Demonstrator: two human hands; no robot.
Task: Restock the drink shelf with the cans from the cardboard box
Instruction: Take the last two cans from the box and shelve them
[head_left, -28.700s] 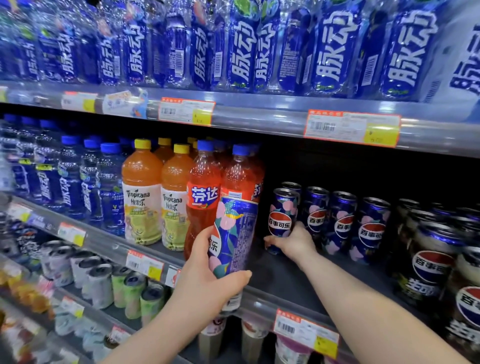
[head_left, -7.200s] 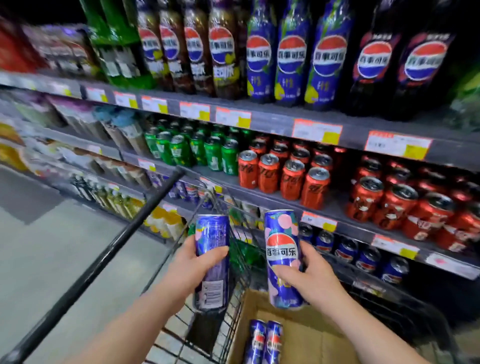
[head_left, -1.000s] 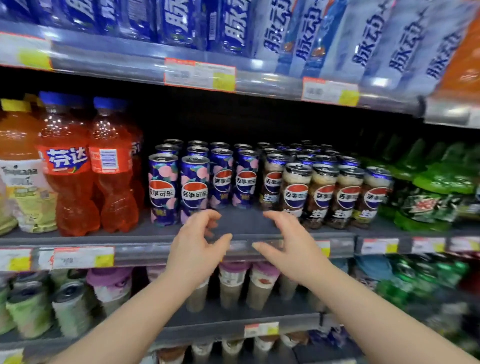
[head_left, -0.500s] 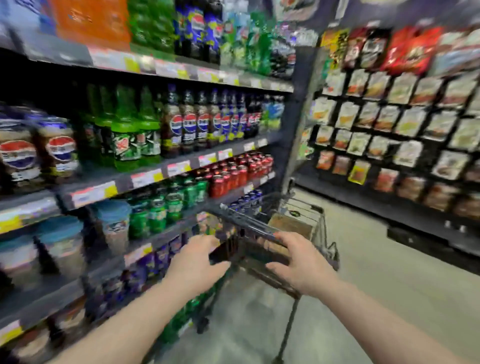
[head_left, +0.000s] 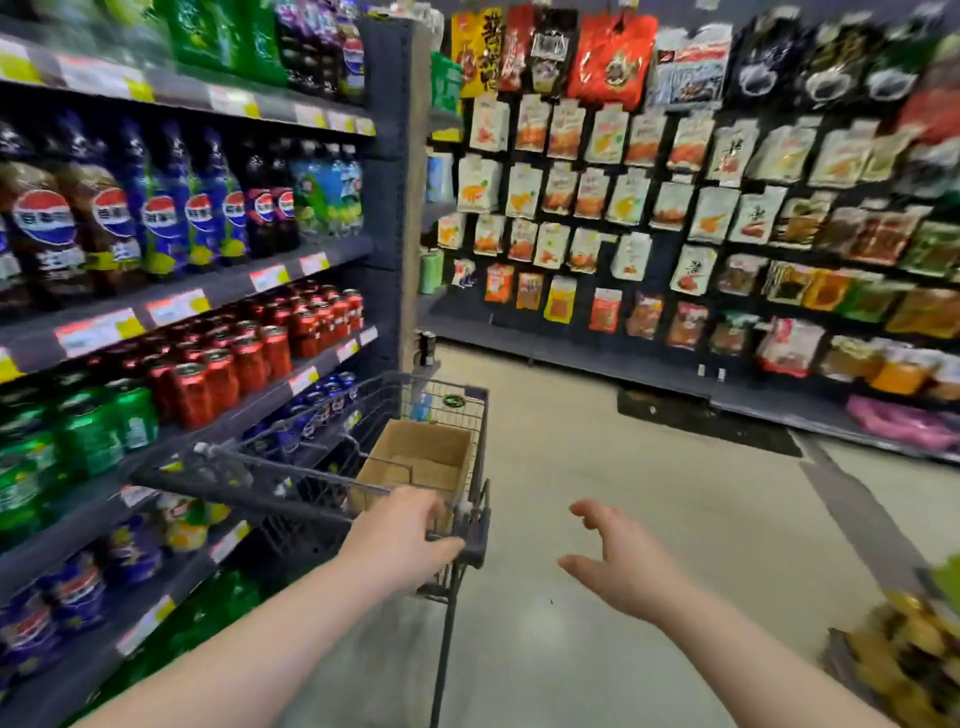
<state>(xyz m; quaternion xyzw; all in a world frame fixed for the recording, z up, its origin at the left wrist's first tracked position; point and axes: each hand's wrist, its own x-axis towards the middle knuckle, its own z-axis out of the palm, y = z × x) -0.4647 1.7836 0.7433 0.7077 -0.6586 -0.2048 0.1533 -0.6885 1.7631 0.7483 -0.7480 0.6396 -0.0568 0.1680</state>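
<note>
Hands: two, both bare, reaching out from 6 o'clock.
Left hand (head_left: 400, 540): grips the near rim of the cart, fingers curled over it and thumb lying along the dark corner.
Right hand (head_left: 623, 561): in the air at 1 o'clock, apart from the cart, fingers spread and loosely bent, holding nothing.
Cart (head_left: 291, 483): one wire cart at 11 o'clock, just beside the shelving.
Cardboard box (head_left: 415, 452): one, brown, top open, standing upright in the cart's far end; its contents cannot be made out.
Drink shelf (head_left: 218, 291): runs along 9 to 10 o'clock; five price-tagged boards can be counted.
Bottles (head_left: 166, 208): one row of dark and blue cola bottles on the second board; too blurred to count.
Red cans (head_left: 234, 358): one block on the third board.
Green cans (head_left: 93, 431): one block beside the red ones, nearer the camera.
Blue cans (head_left: 317, 405): one row a board lower, behind the cart's wire.
Snack packets (head_left: 675, 208): hang in about five rows on the wall at 1 to 3 o'clock.
</note>
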